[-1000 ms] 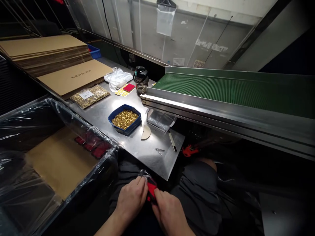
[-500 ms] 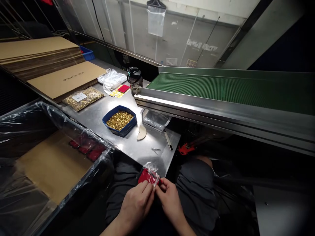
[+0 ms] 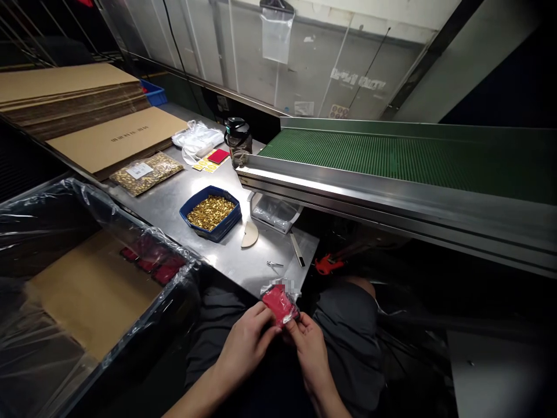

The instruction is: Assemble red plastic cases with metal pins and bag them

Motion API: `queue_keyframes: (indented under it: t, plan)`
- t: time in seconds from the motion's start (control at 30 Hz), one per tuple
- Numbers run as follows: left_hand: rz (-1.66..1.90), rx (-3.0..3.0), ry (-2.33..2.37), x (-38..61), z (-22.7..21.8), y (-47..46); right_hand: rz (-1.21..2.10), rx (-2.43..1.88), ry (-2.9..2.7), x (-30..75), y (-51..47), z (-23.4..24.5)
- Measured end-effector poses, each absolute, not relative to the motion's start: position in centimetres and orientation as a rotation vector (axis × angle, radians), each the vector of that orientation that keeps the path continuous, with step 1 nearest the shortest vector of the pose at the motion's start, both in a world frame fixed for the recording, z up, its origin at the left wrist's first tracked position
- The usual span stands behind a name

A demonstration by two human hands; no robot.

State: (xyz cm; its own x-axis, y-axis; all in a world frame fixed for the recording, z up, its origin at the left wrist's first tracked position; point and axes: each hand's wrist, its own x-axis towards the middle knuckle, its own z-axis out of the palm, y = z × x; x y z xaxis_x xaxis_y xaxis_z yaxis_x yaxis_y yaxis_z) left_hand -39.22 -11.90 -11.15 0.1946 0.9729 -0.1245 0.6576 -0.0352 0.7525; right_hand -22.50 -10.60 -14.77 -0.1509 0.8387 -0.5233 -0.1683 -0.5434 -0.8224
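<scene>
Packet (image 3: 278,306): a red piece in a clear wrapper; it is held in the air over the lap, near the front edge of the table (image 3: 230,268)
Left hand (image 3: 247,335): pinches the packet at its left side and its lower edge, between the thumb and the fingers
Right hand (image 3: 311,347): pinches the lower right corner of the packet, with the thumb on the near side; the fingertips are partly hidden behind it
Tray (image 3: 228,225): blue, stands on the table and contains many small gold pieces (image 3: 211,212)
Half-disc (image 3: 249,236): pale, lies flat just beside the tray, to the right
Metal tool (image 3: 274,266): small, lies on the table beyond the packet
Bar (image 3: 298,251): white and narrow, lies near the right edge of the table
Conveyor (image 3: 348,155): has a green belt, and its near end reaches over the table
Bottle (image 3: 238,141): stands just beside this end, with a dark lid
Red pad (image 3: 218,156): lies on yellow stickers (image 3: 202,165), near the bottle
Box (image 3: 108,212): lined with clear film, at the left of the person; several red packs (image 3: 166,271) lie inside, near the right wall
</scene>
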Motion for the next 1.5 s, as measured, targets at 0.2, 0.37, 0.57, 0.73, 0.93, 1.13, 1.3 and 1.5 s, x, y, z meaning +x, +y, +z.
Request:
queue_keyframes:
  t: [0.2,0.37,0.57,0.73,0.93,1.13,1.3,1.5]
  plan:
    - [0.507,1.727,1.61,-38.8,-13.2,-11.6,1.764,-1.439,-0.683,-21.7,-11.1,-15.7]
    - [0.454,1.707,1.486,-37.8,-12.5,-12.4,1.741,-1.369,-0.587,-22.2,-11.3,-15.5]
    - [0.516,1.513,1.314,-36.9,-10.1,-12.5,1.725,-1.309,-0.621,-22.3,-11.5,-15.1]
    - [0.565,1.202,1.209,-36.9,-8.3,-12.1,1.645,-1.319,-0.783,-22.1,-11.6,-15.2]
    - [0.628,0.754,1.052,-36.9,-7.2,-11.2,1.709,-1.239,-1.219,-21.5,-11.7,-13.3]
    - [0.657,0.583,1.197,-40.2,-8.2,-10.7,1.12,-1.315,-2.183,-19.9,-11.0,-10.1]
    - [0.623,0.566,1.278,-41.5,-9.2,-11.6,0.58,-1.248,-2.417,-19.5,-10.8,-8.9]
    - [0.686,0.727,1.349,-40.8,-9.6,-11.5,0.68,-1.006,-2.533,-19.6,-10.2,-6.6]
